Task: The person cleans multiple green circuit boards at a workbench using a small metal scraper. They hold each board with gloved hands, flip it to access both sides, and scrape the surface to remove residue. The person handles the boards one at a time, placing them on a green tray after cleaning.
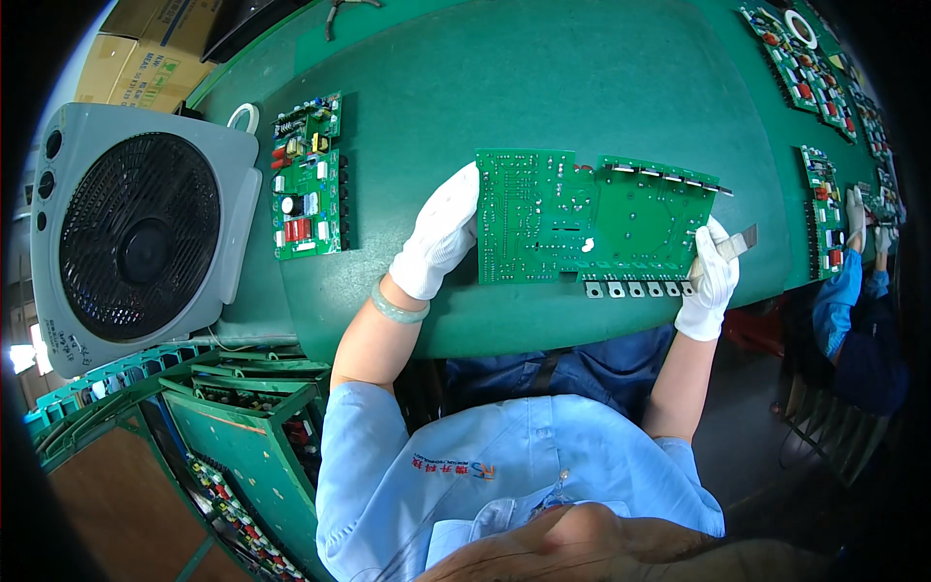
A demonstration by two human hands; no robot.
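Note:
A large green circuit board [543, 223] is held up over the green table, its solder side showing. My left hand [441, 233], in a white glove, grips the board's left edge; its fingers are partly hidden behind it. My right hand [713, 276], also gloved, closes on the lower right corner. A flat, greyish metal strip [739, 243] sticks out from between the fingers of that hand; I cannot make out its kind. Several metal-tabbed transistors [636, 289] line the board's lower edge, and another row of them runs along its upper right part.
Another populated circuit board [308, 184] lies at left beside a grey box fan [145, 223] and a white tape roll [244, 118]. More boards [824, 209] lie at far right, near a co-worker's gloved hands [855, 215]. A green rack [233, 456] with boards stands at lower left.

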